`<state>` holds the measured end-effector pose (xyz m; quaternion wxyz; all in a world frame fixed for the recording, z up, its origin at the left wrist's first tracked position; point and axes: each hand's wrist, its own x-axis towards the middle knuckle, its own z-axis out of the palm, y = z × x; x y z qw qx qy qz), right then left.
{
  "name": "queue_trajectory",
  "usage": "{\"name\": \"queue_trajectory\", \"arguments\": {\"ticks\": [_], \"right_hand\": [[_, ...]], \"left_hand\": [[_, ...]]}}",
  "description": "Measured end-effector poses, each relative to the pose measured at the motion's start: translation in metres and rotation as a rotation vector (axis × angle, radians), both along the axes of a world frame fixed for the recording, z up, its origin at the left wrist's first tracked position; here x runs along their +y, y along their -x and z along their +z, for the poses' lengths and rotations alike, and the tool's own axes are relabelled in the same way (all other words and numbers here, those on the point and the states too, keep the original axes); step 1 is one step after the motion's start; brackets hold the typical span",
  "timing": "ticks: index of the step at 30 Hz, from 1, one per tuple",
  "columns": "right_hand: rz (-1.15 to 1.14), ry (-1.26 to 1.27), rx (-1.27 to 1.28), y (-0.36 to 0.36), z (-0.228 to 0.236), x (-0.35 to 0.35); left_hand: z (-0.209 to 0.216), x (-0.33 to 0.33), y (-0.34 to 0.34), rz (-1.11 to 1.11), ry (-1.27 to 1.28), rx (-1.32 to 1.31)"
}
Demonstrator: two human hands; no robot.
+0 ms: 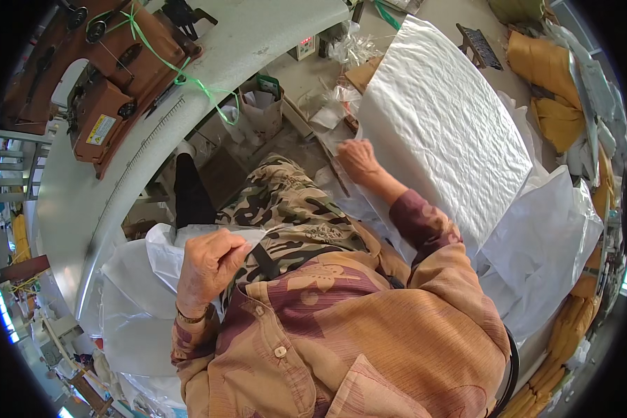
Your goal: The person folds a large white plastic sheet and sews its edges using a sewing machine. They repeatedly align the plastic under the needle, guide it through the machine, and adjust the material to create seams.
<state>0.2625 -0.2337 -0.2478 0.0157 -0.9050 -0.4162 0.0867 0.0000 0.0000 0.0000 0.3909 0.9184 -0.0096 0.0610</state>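
My left hand [211,266] is closed with its fingers curled in, above my lap at the left. Thin white plastic sheeting [166,245] lies behind it and runs on toward my thigh; whether the fingers grip anything is hidden. My right hand [361,161] is also closed, knuckles up, beside the left edge of a large white crinkled sheet stack [446,118]. I cannot make out whether it pinches something there. Camouflage cloth [285,209] covers my lap.
A brown sewing machine [122,90] with a green ribbon [188,75] stands on the curved pale table [209,73] at upper left. A cardboard box [263,111] with scraps sits below it. Translucent plastic [543,237] and yellow-brown bundles [547,70] lie at the right.
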Motion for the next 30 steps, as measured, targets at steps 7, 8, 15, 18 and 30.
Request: {"name": "queue_trajectory", "arguments": {"ticks": [7,8,15,18,30], "right_hand": [[-0.018,0.570,0.040,-0.056,-0.091,-0.012],[-0.018,0.612,0.004,-0.055,-0.102,-0.012],[0.014,0.857,0.010,-0.053,-0.128,-0.001],[0.070,0.753,-0.013,-0.044,-0.118,-0.007],[-0.053,-0.913,0.855,-0.005,0.115,-0.074]], "left_hand": [[-0.012,-0.003,-0.005,0.085,0.090,0.065],[-0.014,-0.002,-0.004,0.096,0.095,0.069],[-0.024,0.001,-0.005,0.156,0.179,0.141],[-0.025,-0.001,-0.006,0.163,0.192,0.153],[-0.010,0.002,0.007,0.011,0.250,0.061]]}}
